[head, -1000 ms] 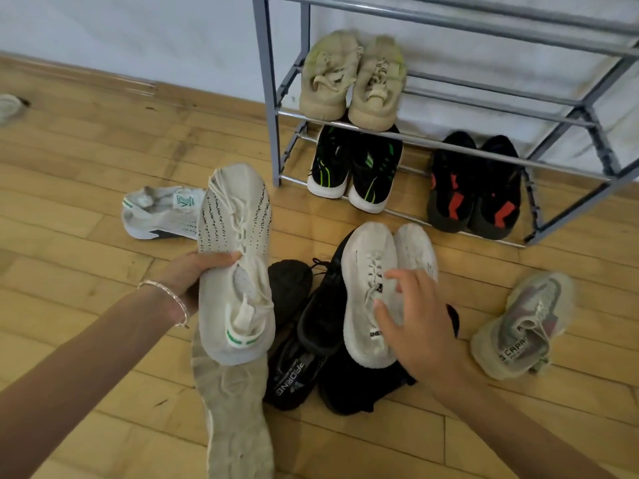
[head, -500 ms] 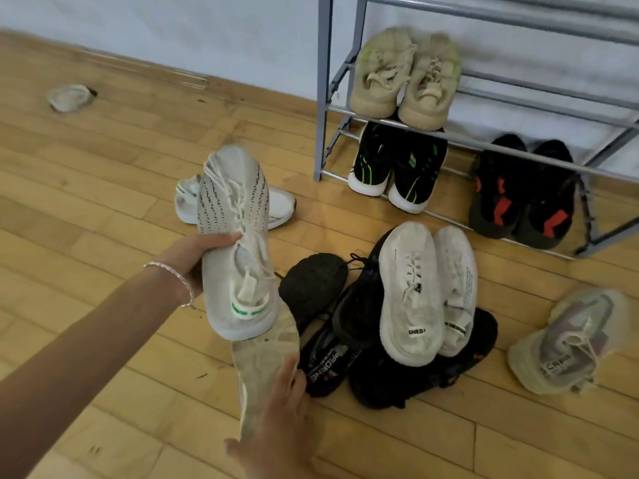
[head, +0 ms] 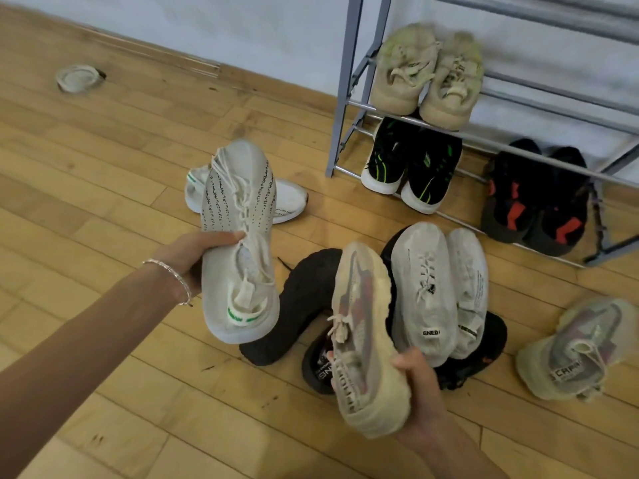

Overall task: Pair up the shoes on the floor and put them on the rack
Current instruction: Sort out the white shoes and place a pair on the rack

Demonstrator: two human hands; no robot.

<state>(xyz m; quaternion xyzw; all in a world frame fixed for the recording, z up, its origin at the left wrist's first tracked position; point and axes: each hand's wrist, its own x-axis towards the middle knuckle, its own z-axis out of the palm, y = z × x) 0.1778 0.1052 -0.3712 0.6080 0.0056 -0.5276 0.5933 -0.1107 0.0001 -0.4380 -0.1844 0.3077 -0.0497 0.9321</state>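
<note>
Over wooden floorboards by a white wall — left grip clasps a white sneaker, right grip a beige sneaker.

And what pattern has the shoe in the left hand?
The shoe is off-white with rows of small black marks, green heel lettering; head view.

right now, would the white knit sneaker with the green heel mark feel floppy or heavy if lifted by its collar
Probably light: the left hand alone holds the white knit sneaker aloft, gripping it at mid-shoe. Its knit upper sags at the collar, so it is likely soft there. The thick sole looks straight, so it likely holds its shape.
</note>
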